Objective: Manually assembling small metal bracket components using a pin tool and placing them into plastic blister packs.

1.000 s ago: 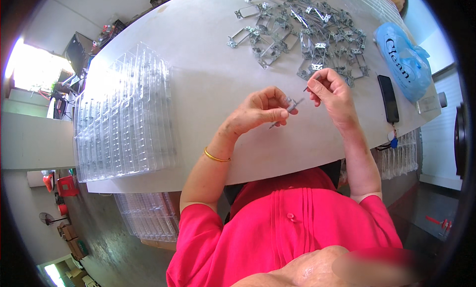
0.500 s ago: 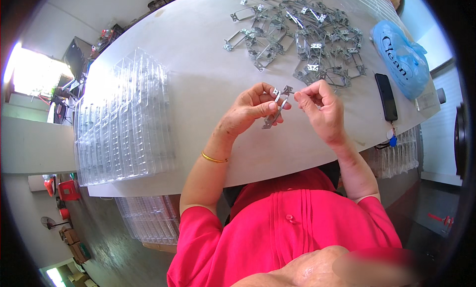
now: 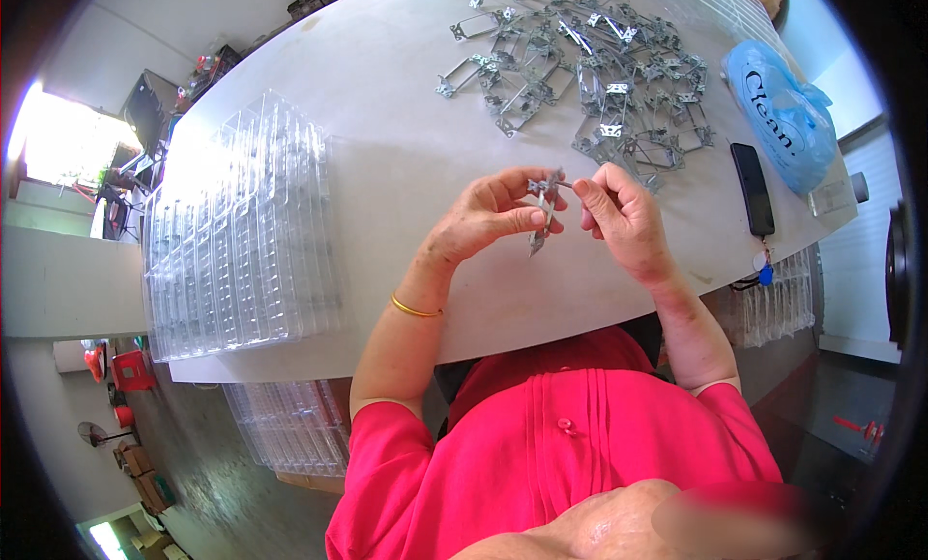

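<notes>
Before the bracket pile (image 3: pixel 616 89), the left hand (image 3: pixel 488 217) grips a metal bracket (image 3: pixel 548 187); the right hand (image 3: pixel 626 220) pinches a thin rod (image 3: pixel 566 184)

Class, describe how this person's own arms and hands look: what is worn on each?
Both arms have short, bright pinkish-red fabric sleeves. A thin, curved, gold-coloured bangle circles the left forearm. The left hand and right hand are ungloved.

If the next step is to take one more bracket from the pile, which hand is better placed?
Probably the right hand: it is nearer the pile of metal brackets and seems to pinch only a slim piece, while the left hand holds a bracket.
</notes>
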Motion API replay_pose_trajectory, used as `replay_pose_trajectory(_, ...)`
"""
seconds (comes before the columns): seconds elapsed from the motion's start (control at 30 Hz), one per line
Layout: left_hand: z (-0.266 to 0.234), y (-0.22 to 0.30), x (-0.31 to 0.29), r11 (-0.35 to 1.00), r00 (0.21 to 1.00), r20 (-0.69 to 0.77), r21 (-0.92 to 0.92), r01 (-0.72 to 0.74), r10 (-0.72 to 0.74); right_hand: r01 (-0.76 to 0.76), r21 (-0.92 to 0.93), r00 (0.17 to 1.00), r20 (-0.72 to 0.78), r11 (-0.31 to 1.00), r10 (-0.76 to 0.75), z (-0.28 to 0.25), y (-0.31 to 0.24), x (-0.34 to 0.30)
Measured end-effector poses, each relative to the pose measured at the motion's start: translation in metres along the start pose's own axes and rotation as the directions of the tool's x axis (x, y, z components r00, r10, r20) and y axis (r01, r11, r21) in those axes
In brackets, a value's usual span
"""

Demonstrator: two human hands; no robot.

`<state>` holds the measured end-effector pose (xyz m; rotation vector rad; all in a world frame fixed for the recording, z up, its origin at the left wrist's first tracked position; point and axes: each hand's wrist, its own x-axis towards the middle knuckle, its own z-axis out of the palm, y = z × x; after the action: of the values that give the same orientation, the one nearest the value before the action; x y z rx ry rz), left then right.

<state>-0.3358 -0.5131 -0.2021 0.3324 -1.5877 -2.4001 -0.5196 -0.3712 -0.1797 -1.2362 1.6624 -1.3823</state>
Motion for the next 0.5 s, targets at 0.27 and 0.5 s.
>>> replay_pose_trajectory(0.27, -0.003, -0.009, 0.004, 0.954, 0.966, -0.096, -0.162, -0.254, 0.241, -0.05, 0.155, 0.999, -0.011, 0.987, 0.052, -0.001, 0.014, 0.001)
replay_pose_trajectory(0.5, -0.002, -0.013, 0.008, 0.925, 0.932, -0.135, -0.141, -0.354, 0.336, -0.165, 0.437, 0.986, 0.063, 0.884, 0.153, 0.007, 0.017, 0.001)
